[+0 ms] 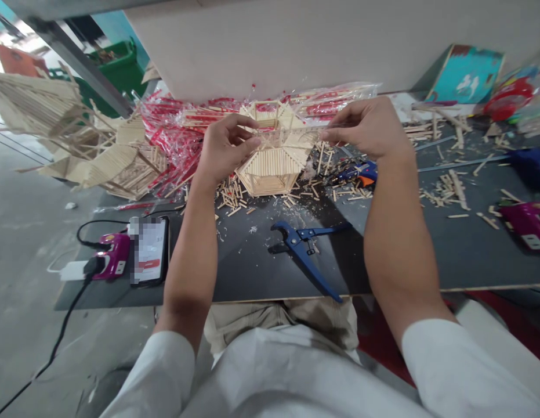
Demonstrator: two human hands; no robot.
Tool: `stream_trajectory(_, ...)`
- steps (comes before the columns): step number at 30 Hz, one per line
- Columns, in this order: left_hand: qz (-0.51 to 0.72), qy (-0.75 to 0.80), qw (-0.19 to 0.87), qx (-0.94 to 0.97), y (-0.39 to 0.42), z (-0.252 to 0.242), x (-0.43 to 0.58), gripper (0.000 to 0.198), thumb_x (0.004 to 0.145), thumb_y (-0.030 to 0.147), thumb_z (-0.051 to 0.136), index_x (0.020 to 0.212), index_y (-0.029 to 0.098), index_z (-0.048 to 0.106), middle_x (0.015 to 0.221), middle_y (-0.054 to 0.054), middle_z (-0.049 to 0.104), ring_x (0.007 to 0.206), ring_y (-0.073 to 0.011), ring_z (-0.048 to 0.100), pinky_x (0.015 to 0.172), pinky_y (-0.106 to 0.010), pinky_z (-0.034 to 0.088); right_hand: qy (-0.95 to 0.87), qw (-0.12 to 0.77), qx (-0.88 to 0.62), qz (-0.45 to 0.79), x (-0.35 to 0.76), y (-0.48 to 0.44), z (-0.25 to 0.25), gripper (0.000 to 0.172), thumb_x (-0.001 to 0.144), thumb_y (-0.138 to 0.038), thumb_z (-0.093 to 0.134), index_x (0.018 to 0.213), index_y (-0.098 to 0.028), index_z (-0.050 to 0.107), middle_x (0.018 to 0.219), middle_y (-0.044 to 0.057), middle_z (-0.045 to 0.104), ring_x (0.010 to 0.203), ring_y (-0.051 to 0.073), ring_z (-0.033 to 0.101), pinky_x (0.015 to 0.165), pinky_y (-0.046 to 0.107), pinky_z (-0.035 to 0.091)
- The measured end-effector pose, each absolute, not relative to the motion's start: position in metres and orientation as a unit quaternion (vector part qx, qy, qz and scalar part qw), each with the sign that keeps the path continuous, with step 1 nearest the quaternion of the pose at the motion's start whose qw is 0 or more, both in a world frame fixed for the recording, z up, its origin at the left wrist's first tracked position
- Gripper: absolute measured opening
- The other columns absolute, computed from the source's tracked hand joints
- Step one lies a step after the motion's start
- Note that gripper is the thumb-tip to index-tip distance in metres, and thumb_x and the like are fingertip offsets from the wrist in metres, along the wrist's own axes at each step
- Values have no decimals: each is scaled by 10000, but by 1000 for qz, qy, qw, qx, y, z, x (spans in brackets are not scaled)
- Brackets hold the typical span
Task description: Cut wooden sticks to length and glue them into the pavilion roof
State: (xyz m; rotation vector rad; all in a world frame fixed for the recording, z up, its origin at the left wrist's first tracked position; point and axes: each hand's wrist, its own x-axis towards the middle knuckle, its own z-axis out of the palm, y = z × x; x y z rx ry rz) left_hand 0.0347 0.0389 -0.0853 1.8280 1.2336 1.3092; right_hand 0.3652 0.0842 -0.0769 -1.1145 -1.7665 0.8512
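Note:
A small wooden-stick structure with slanted roof panels [270, 162] stands on the dark table. Just above it, a thin see-through strip [289, 137], too faint to identify surely, stretches between my two hands. My left hand [228, 145] pinches its left end, at the upper left of the structure. At the right end, the thumb and fingers of my right hand [368, 128] are pressed together on the strip. A blue cutter [302, 249] lies with spread handles on the table in front of the structure.
Cut stick pieces [235, 194] litter the table [252, 267]. Red-and-clear plastic packaging [169, 128] lies behind. A larger stick model [108, 162], phone [152, 249] and purple power strip [115, 255] are left; a blue glue gun [354, 172] is near my right forearm.

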Motion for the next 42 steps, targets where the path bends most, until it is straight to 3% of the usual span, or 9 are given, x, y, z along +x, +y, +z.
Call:
stream_trajectory(8, 487, 465, 280, 685, 36, -84, 36, 284, 816, 294, 818, 1077, 229, 727, 842, -41, 700, 606, -120, 623, 543, -256, 524, -704, 436, -449, 336, 367, 92, -85, 347, 636, -375, 1050, 772, -236, 763, 684, 26, 723, 698, 217, 682, 651, 415, 596)
stream_trajectory(16, 482, 468, 274, 688, 39, -84, 33, 358, 770, 374, 865, 1077, 241, 739, 850, -39, 730, 659, -134, 649, 557, -242, 542, -701, 426, -444, 360, 366, 86, -81, 297, 698, -318, 1038, 790, -237, 768, 694, 9, 728, 684, 166, 612, 741, 418, 581)
stream_trajectory(22, 478, 469, 263, 695, 39, -85, 35, 356, 810, 350, 847, 1125, 240, 724, 846, -28, 733, 689, -142, 664, 603, -254, 541, -701, 434, -448, 345, 364, 89, -83, 286, 656, -337, 1037, 749, -236, 786, 672, 26, 719, 638, 193, 629, 642, 418, 548)
stream_trajectory(27, 465, 490, 162, 720, 25, -66, 34, 480, 830, 300, 873, 1272, 247, 693, 975, -29, 783, 805, -155, 708, 713, -267, 554, -712, 429, -445, 333, 370, 77, -69, 325, 666, -415, 1042, 738, -241, 778, 687, 37, 719, 658, 195, 616, 665, 425, 572)
stream_trajectory(30, 472, 513, 89, 711, 1, -41, 35, 340, 879, 328, 880, 1178, 220, 761, 963, -35, 786, 704, -134, 679, 691, -307, 538, -707, 449, -440, 325, 371, 55, -48, 341, 663, -431, 1048, 743, -241, 776, 707, 55, 724, 671, 204, 617, 687, 438, 580)
stream_trajectory(33, 506, 471, 176, 700, -26, -22, 41, 225, 984, 439, 804, 1006, 218, 772, 853, -31, 774, 636, -144, 692, 563, -312, 519, -707, 471, -417, 322, 363, 25, -26, 345, 667, -451, 1045, 736, -249, 773, 739, 68, 730, 686, 220, 637, 688, 448, 581)
stream_trajectory(37, 530, 440, 274, 671, -54, -21, 51, 343, 1023, 560, 735, 959, 225, 700, 916, -33, 808, 679, -155, 754, 477, -270, 518, -732, 436, -409, 327, 349, -11, -13, 331, 721, -544, 1005, 761, -298, 786, 739, 41, 726, 680, 213, 641, 650, 420, 586)
stream_trajectory(42, 588, 445, 332, 588, -79, -50, 32, 367, 1025, 624, 682, 1002, 258, 672, 955, -49, 791, 684, -155, 747, 458, -273, 523, -754, 275, -328, 498, 360, -32, -32, 497, 846, -778, 807, 896, -286, 856, 772, 54, 790, 692, 209, 740, 656, 368, 608)
